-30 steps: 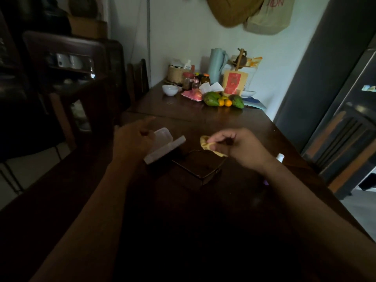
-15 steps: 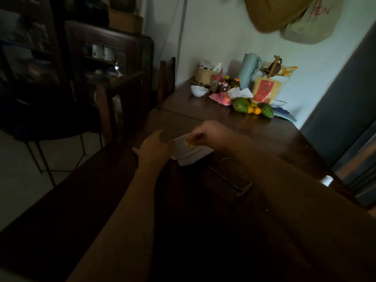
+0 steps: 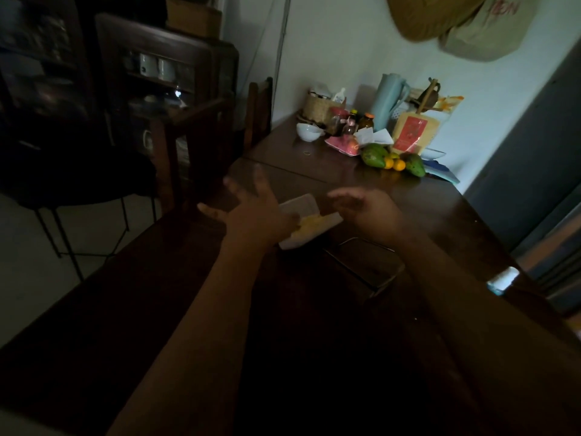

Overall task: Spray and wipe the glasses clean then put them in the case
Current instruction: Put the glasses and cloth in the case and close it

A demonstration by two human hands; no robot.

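Two bare hands hover over a dark wooden table (image 3: 440, 215), fingers spread and grasping nothing. Between them lies the case (image 3: 301, 212), a pale, translucent plastic box with rounded corners, its lid up; the left hand (image 3: 254, 212) covers its near left edge, the right hand (image 3: 367, 212) is just beside its right end. A crumpled yellow cloth (image 3: 311, 225) sits inside the case. The glasses (image 3: 364, 265), thin dark-framed with angular lenses, rest on the wood just below the right hand, near the wrist. A small white-capped bottle (image 3: 503, 278) stands well right of that forearm.
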